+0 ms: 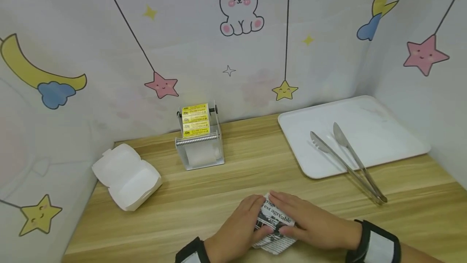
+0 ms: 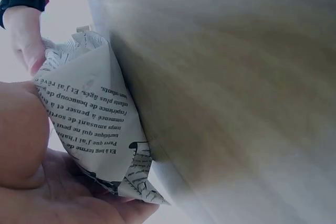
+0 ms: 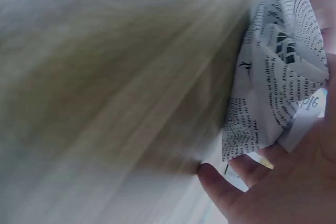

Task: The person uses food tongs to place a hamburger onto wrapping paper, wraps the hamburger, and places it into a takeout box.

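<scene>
1. Covering much of the printed paper packet [image 1: 276,215], the two hands leave us only its middle and near edge from above; what it contains, if anything, is hidden.
2. We lose part of the left wristband [image 1: 192,253] at the bottom edge, the table [image 1: 248,149] blurs in both wrist views, and the small print on the label roll [image 1: 196,121] is hard to read.
3. We see the left hand [image 1: 238,226] curved round the packet's left side, fingers close together, thumb across its near face; some fingertips are out of sight.
4. We find the right hand [image 1: 310,219] holding the other side, fingers over the far part, thumb opposite; its wrist view shows these fingers slightly apart.
5. We place the packet at the table's near side, between both palms, well apart from the white carton [image 1: 133,182].
</scene>
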Available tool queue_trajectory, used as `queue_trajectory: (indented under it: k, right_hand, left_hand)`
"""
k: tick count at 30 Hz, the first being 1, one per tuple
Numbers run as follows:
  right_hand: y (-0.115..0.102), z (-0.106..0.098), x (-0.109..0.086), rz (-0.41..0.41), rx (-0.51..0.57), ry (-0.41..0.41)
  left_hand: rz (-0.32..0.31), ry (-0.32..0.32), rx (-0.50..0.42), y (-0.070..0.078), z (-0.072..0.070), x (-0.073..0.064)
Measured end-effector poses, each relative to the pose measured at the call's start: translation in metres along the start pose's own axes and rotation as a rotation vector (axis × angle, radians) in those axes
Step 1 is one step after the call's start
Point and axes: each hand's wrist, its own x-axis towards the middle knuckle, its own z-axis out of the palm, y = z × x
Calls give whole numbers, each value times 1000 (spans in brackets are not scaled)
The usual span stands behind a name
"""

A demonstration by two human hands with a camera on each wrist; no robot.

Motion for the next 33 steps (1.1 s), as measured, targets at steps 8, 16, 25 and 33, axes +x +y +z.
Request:
queue_trajectory:
  k: [8, 16, 25, 33]
  right_hand:
    - [5, 8, -4, 22, -90, -72]
    - [6, 19, -6, -4, -228, -34]
    - [7, 15, -2, 23, -224, -45]
    - [6, 17, -3, 66, -202, -68]
  left_hand:
    - [19, -73, -99, -5, -3, 0]
    - [37, -105, -83, -12, -3, -1]
    - [19, -84, 70, -14, -2, 0]
    - [-14, -84, 57, -15, -5, -4]
